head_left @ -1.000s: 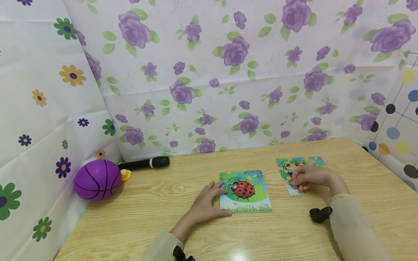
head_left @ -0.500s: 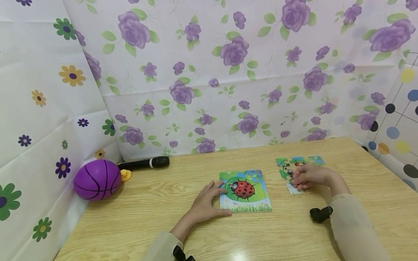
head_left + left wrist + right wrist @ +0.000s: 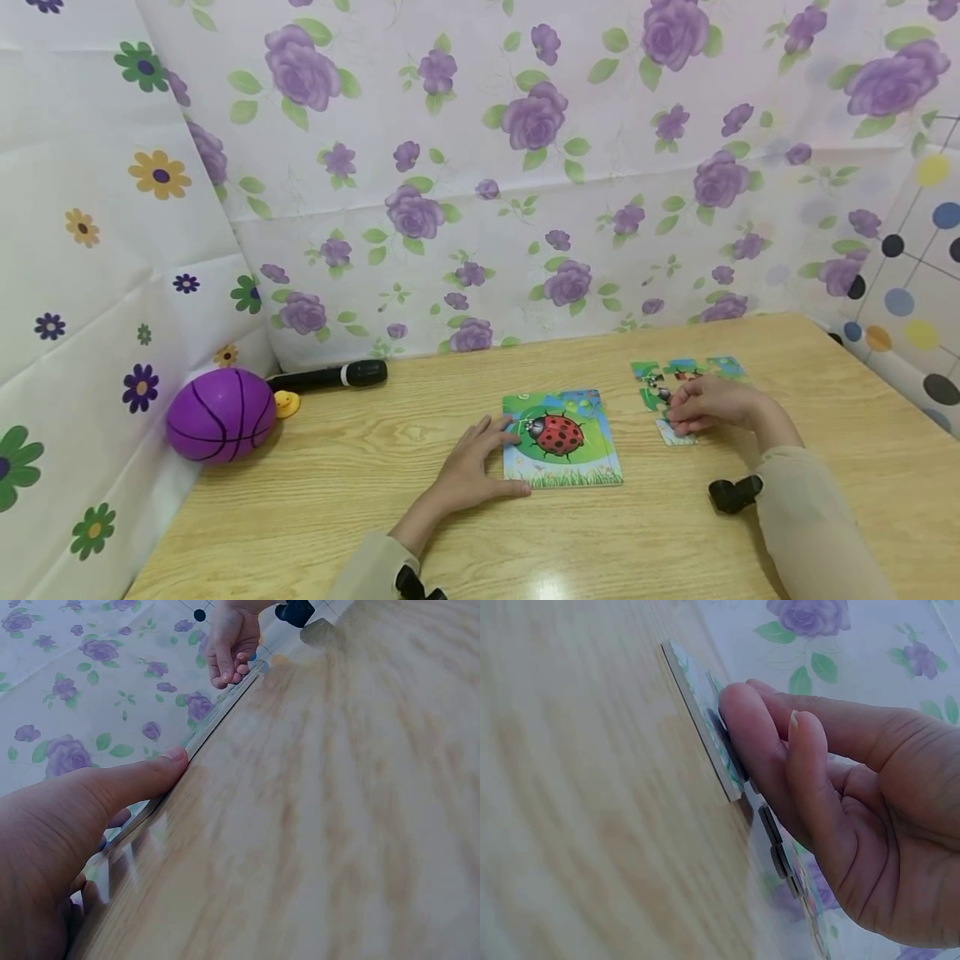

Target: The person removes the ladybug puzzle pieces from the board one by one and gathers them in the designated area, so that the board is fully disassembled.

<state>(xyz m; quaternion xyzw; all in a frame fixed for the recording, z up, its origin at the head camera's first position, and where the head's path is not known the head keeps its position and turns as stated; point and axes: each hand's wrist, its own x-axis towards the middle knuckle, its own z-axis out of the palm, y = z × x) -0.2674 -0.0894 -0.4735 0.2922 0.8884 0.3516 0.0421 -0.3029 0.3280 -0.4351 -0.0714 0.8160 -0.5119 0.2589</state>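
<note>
A square ladybug picture board point(image 3: 562, 446) lies on the table in the head view. My left hand point(image 3: 467, 473) rests at its left side, fingers spread on the left edge and thumb point(image 3: 154, 776) against the near edge. To the right, my right hand point(image 3: 716, 404) is bent over a group of loose puzzle pieces point(image 3: 647, 371). Its curled fingertips pinch a small dark-edged puzzle piece point(image 3: 726, 742), at the pale bottom corner piece point(image 3: 697, 712) with grass print. The hand hides part of the group. A separate sky-coloured corner piece point(image 3: 726, 367) lies behind the hand.
A purple ball point(image 3: 221, 415), a yellow rubber duck point(image 3: 287, 404) and a black microphone point(image 3: 330, 377) stand at the table's back left. Flowered cloth point(image 3: 450, 208) hangs behind the table point(image 3: 360, 467). Each wrist bears a small black camera point(image 3: 735, 493).
The bottom corner piece has shifted slightly away from me under the right fingertips. The left hand and the board stay in place; the head view has shifted a little.
</note>
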